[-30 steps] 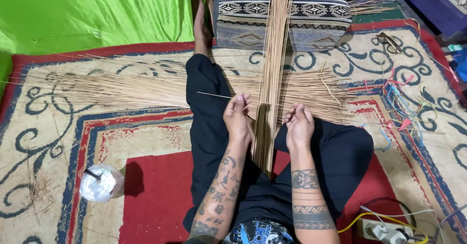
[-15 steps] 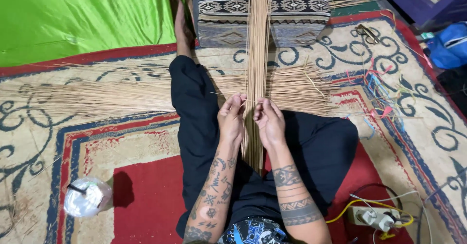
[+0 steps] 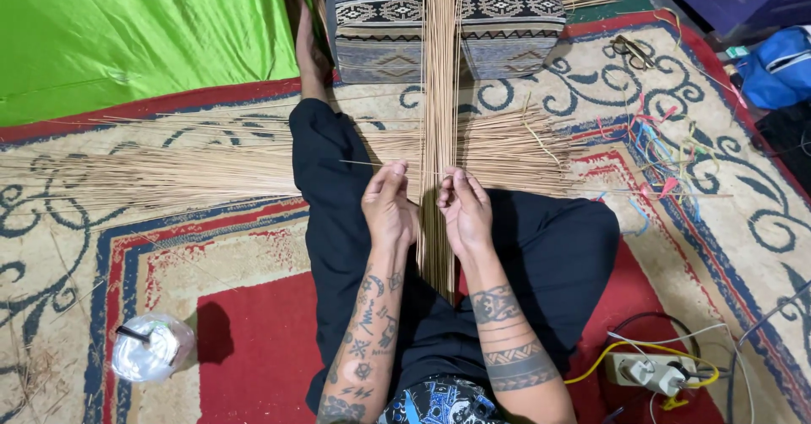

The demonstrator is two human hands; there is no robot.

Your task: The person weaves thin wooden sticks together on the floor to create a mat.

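Reed bundle [image 3: 440, 137] runs upright between both hands [image 3: 427, 209], fingers touching it.

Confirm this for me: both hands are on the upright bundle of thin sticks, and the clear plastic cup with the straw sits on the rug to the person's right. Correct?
Not quite. In the head view the plastic cup sits on the rug to the person's left, not right. The rest holds: left hand and right hand are both on the bundle of thin sticks.

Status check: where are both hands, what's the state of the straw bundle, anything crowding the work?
Left hand and right hand pinching strands either side of upright straw bundle. Crosswise straws fanned over lap. Patterned cushion under bundle's far end; nothing blocking.
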